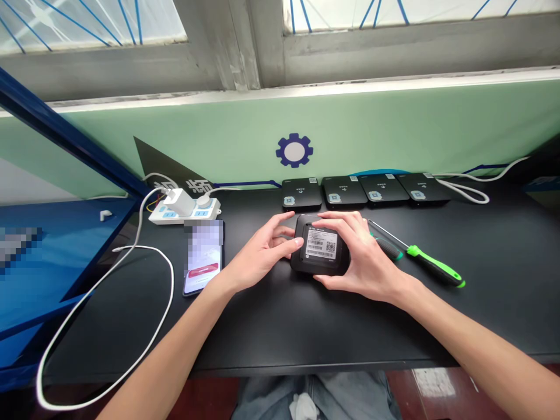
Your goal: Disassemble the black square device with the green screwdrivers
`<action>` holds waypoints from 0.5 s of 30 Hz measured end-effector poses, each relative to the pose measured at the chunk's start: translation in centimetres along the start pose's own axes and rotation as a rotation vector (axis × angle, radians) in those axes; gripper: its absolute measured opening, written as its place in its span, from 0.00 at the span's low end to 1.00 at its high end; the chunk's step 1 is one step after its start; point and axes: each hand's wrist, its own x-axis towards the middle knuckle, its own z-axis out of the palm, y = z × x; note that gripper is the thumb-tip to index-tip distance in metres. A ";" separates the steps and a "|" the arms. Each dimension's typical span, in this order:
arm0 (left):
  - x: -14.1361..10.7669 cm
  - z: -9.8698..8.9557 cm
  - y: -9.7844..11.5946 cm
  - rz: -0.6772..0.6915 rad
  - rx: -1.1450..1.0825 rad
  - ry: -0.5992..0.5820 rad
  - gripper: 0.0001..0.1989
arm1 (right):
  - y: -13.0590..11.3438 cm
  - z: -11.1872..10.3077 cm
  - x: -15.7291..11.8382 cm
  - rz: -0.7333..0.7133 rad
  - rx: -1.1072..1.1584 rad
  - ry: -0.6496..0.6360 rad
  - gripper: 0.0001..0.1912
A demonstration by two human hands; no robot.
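Between my hands is a black box [320,248], its white printed label facing up toward me. My right hand [365,254] grips it from the right, fingers over the far edge and thumb at the near edge. At its left edge my left hand [273,248] holds it, the thumb on the top face near the label and the fingers bent behind. Just right of my right hand lie a green and black screwdriver [437,267] and a second, darker green handle [389,248], partly hidden by that hand.
Several similar black boxes [301,194] stand in a row at the table's back. On the left are a lit phone [203,256], a white power strip [186,213] with plugs, and a looped white cable [170,291]. Another cable [470,192] lies at the back right.
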 end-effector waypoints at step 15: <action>-0.1 1.1 0.2 0.236 0.422 0.178 0.28 | 0.6 1.6 -0.5 0.088 0.079 -0.110 0.51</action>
